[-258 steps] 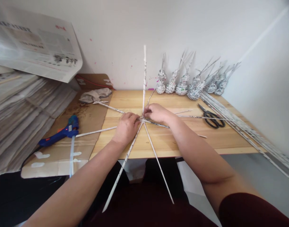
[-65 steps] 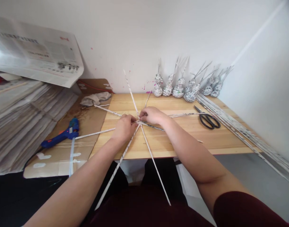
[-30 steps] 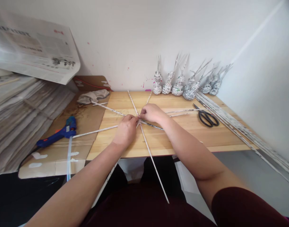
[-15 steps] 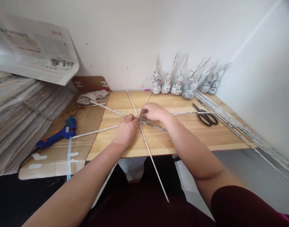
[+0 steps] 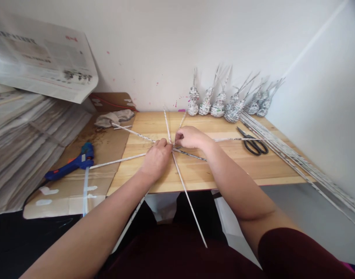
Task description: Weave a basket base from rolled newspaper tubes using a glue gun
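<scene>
Several thin rolled newspaper sticks [image 5: 187, 190] spread out like spokes from one crossing point over the wooden table. My left hand [image 5: 158, 157] is closed at that crossing, its fingers pressing the sticks together from the left. On the other side, my right hand [image 5: 189, 137] is curled in a pinch on a paper stick close to the centre. One spoke [image 5: 167, 124] points toward the wall, just left of my right fingertips. The crossing itself is mostly covered by my fingers.
Woven newspaper gourd shapes [image 5: 218, 104] line the wall. Black scissors [image 5: 254, 143] and a bundle of paper sticks [image 5: 296, 162] lie right on the table [image 5: 238, 170]. Left are a blue glue gun [image 5: 75, 164] on cardboard [image 5: 67, 201], a glove [image 5: 115, 117] and stacked newspapers [image 5: 29, 155].
The spoke pointing toward the wall has swung a little to the right at its far end. Both hands stay at the crossing with only slight finger movement.
</scene>
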`<state>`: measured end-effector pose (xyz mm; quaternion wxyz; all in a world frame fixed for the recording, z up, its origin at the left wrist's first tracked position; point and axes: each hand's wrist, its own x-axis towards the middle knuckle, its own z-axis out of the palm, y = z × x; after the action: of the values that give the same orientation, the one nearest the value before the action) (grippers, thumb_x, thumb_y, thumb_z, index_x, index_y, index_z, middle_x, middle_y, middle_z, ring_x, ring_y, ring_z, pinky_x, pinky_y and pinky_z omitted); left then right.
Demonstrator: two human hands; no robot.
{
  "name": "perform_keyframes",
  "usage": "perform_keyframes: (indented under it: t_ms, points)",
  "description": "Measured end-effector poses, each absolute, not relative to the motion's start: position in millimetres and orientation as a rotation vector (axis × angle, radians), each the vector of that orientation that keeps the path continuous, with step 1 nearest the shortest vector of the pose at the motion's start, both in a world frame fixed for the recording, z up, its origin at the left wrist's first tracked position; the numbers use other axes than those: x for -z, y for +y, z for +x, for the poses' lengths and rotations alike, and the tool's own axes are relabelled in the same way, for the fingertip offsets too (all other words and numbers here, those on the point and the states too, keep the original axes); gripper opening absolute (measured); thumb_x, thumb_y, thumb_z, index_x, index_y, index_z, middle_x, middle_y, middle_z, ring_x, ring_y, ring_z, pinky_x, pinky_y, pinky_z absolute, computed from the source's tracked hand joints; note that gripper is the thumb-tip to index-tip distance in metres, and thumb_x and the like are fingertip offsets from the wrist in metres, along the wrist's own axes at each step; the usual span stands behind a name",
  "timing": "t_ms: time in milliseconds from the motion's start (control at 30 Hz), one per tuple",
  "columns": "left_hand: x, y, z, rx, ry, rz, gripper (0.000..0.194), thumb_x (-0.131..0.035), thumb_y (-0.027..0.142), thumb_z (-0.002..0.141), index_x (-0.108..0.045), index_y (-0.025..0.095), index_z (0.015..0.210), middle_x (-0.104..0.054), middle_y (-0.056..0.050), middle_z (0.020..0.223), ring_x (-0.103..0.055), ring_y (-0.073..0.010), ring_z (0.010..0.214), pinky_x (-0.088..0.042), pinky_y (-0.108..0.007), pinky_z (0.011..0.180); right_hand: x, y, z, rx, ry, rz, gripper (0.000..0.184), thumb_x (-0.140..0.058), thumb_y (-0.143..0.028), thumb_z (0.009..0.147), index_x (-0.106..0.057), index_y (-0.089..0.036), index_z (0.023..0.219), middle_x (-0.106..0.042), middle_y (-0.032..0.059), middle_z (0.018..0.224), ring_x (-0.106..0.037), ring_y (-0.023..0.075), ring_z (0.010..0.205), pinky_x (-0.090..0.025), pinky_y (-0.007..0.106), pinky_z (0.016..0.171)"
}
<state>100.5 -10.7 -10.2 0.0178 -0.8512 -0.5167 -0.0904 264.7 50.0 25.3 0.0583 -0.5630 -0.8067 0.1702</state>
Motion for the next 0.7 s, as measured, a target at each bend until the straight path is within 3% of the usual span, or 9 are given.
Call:
perform_keyframes:
  t_ms: [700]
  points:
    - [12.6, -7.5, 100.8, 0.287, -1.651, -2.639, 0.03, -0.042, 0.011, 0.094, -0.067, 0.017, 0.109, -0.059, -0.01, 0.102, -0.061, -0.0223, 0.093, -0.05, -0.033, 0.081, -27.5, 48.3, 266.3, -0.506, -2.508, -1.656, 0.009, -0.07, -0.021, 0.078, -0.076, -0.02, 0.085, -0.075, 0.0018, 0.085, -0.064, 0.0137, 0.074, -0.038, 0.022, 0.059]
